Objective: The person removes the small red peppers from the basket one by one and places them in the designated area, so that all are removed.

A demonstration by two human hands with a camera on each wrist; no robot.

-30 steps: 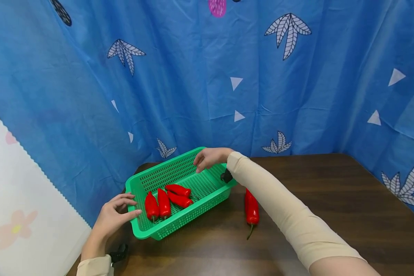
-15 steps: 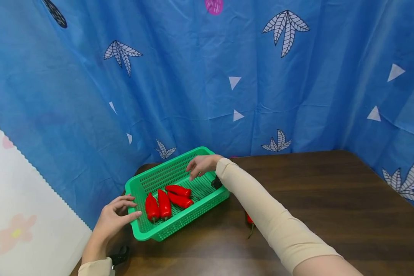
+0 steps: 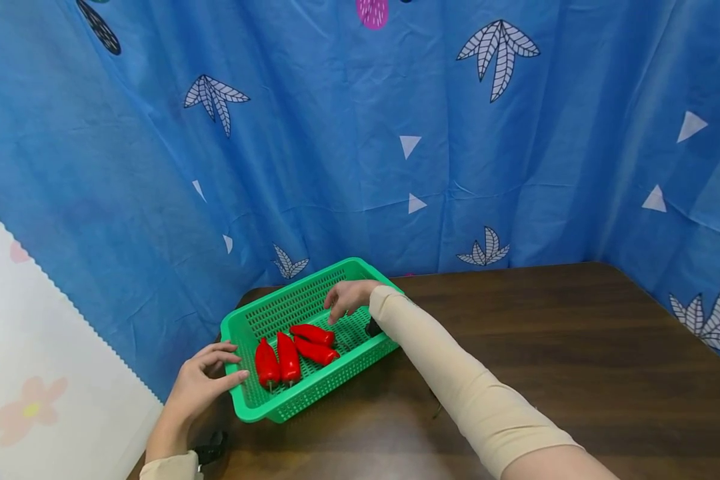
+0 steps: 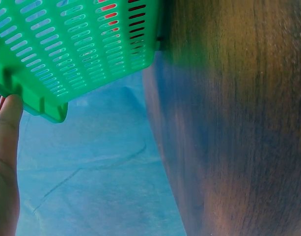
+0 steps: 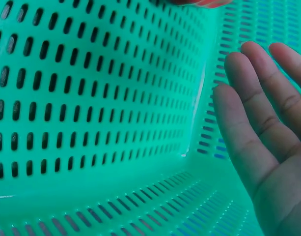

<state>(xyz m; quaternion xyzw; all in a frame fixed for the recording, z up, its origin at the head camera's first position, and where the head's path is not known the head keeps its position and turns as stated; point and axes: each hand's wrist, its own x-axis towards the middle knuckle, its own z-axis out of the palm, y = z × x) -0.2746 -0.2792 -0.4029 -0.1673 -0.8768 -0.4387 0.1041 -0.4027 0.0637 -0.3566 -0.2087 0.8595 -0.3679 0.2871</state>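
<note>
A green slotted plastic basket [image 3: 312,400] stands on the table, with several red peppers [image 3: 288,360] lying toward its left end. My left hand [image 3: 195,383] holds the basket's left rim, thumb and fingers at the edge. In the left wrist view a digit [image 4: 9,118] touches the underside of the lip. My right hand [image 3: 349,298] reaches inside the basket's right half, just beyond the peppers, and holds nothing. Its fingers [image 5: 236,123] are loosely extended in the right wrist view, where part of a red pepper [image 5: 204,2] shows at the top.
The beige right sleeve [image 3: 456,367] crosses over the table's front. A thin green stem [image 3: 437,411] shows beside it; the pepper it belongs to is hidden under the arm. A blue curtain [image 3: 336,133] hangs behind the dark wooden table [image 3: 546,347].
My right hand has moved left and lower into the basket. Its sleeve now covers the pepper on the table. The left hand stays at the rim, and the peppers in the basket keep their places.
</note>
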